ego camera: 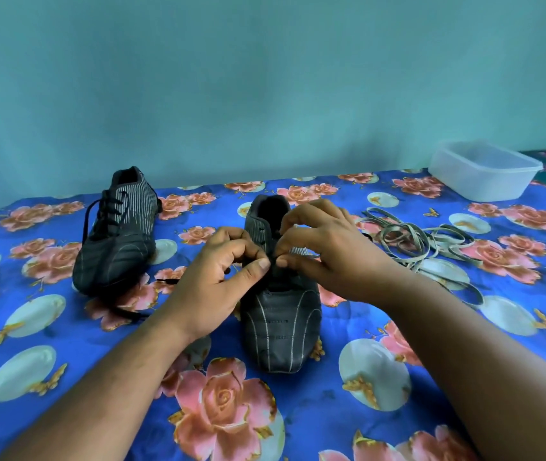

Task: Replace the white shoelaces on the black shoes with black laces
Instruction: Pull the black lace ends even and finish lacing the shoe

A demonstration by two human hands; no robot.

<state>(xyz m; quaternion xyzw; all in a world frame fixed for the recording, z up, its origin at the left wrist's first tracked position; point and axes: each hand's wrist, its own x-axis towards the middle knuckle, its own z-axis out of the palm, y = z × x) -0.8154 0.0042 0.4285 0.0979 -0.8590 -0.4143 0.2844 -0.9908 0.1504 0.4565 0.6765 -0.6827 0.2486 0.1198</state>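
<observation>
A black shoe (pixel 281 327) with pale stripes stands in the middle of the flowered cloth, toe toward me. My left hand (pixel 218 281) pinches a black lace (pixel 231 268) at the shoe's eyelets. My right hand (pixel 325 251) pinches the lace or the eyelet edge from the other side, fingertips almost meeting the left thumb. A second black shoe (pixel 118 234) stands at the left, laced in black, its lace ends trailing on the cloth. The white laces (pixel 424 242) lie in a loose heap to the right.
A clear plastic box (pixel 484 171) sits at the back right corner. The blue cloth with pink roses (pixel 225 407) covers the whole surface. A teal wall stands close behind.
</observation>
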